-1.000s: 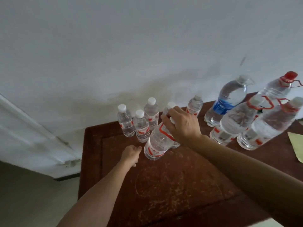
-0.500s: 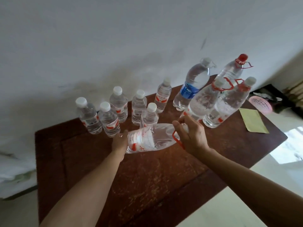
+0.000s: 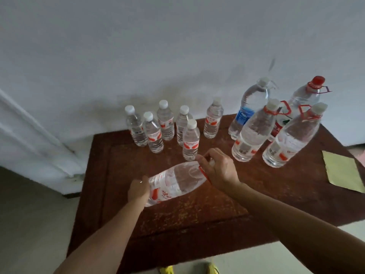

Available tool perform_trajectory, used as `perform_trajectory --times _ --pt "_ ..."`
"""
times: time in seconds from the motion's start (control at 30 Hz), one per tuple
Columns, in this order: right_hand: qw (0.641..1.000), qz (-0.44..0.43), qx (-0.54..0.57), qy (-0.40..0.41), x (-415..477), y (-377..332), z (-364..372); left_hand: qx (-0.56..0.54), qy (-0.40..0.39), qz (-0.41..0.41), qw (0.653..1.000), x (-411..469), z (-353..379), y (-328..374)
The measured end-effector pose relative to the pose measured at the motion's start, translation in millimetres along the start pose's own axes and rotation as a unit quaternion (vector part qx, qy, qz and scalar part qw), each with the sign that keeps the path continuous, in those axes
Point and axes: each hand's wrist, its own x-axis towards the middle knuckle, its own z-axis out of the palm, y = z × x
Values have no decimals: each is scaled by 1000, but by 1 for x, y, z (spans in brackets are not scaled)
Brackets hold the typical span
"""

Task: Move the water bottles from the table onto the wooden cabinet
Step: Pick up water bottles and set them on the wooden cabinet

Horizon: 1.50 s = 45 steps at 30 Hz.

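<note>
Large water bottle (image 3: pixel 175 182) on its side, held over the front middle of the desk (image 3: pixel 256 204). Long axis close to level, running from lower left to upper right: base toward the left and nearer the camera, neck toward the right and slightly higher. Red-and-white label round the base half; red carry loop (image 3: pixel 203 174) at the neck.

Left hand (image 3: pixel 138 189) at the base end, fingers curled round the bottom edge, cupping it. Right hand (image 3: pixel 219 169) at the neck end, fingers and thumb closed round the neck, cap mostly hidden inside the grip. Both forearms stretched out over the near edge of the desk.

Toward the back left of the desk, six small bottles (image 3: pixel 190 139) with white caps, all upright and closely grouped, the nearest just beyond the right hand. Toward the back right, four big bottles (image 3: pixel 254 131), also upright: one with a blue label, one with a red cap, two with white caps and red loops. Yellow paper (image 3: pixel 343 171) flat near the desk's right edge, well apart from both hands. White wall (image 3: pixel 177 46) behind.
</note>
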Motion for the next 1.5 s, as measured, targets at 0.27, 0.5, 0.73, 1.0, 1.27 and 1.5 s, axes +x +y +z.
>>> perform_trajectory --times 0.27,0.5,0.73,1.0,1.27,1.5 --pt "967 -188 64 -161 -47 -82 44 -59 155 -110 980 -96 -99 -136" --pt "889 -324 105 -305 -139 -191 92 -143 289 -183 929 -200 -178 -273" --pt "770 -489 60 -405 -295 -295 150 -238 379 -273 852 -322 -228 -435" --pt "662 -550 122 -495 -525 -406 200 -235 483 -373 756 -475 -289 -626" --pt "528 -625 153 -554 -701 -511 255 -311 533 -480 623 -562 -312 -761" --pt "401 -667 187 -599 -854 -599 300 -362 565 -562 484 -617 -344 -860"
